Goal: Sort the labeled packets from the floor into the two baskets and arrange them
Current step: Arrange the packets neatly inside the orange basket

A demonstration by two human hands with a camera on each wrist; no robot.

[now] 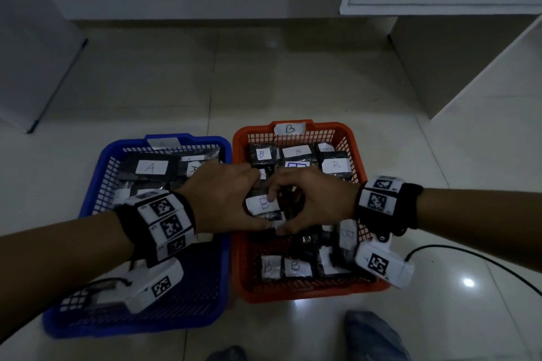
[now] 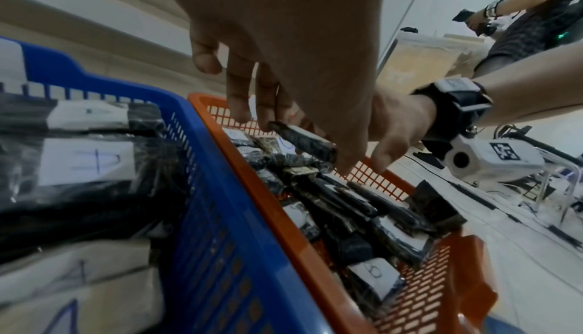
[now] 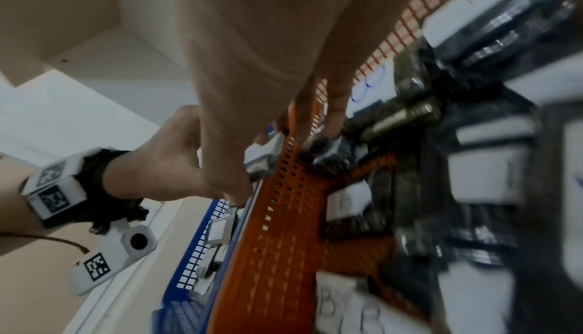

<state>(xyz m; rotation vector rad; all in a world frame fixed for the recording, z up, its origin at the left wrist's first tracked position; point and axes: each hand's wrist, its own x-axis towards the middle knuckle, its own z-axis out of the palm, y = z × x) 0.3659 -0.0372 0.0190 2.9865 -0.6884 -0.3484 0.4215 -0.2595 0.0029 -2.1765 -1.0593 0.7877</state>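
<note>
Presently, findings as follows.

Hands: left hand [image 1: 223,196] and right hand [image 1: 311,199] meet over the orange perforated plastic basket [image 1: 359,161], both holding one dark plastic-wrapped packet with a white paper label marked B [image 1: 264,205].

Finger state: left fingers curl over the packet's far edge with the thumb under it; right fingers and thumb pinch its right side. The left wrist view confirms fingers clamped on the packet's edge.

Packet position: raised above the middle of the orange basket, clear of the packets lying beneath.

Basket contents: orange basket, tagged B on its far rim, holds many B-labelled packets, some flat, some tilted. The blue perforated plastic basket [image 1: 96,173], touching it on the left, holds A-labelled packets.

Floor: no packets visible on the pale tiles [image 1: 264,82]; sorting appears finished, arranging in hand.

Risk: the glossy wrap may slip from a two-sided pinch on release.

Risk: setting down on tilted neighbours may tip the packet label-down or disturb the rows.

Risk: wrist cameras hang low and may snag the rim.
</note>
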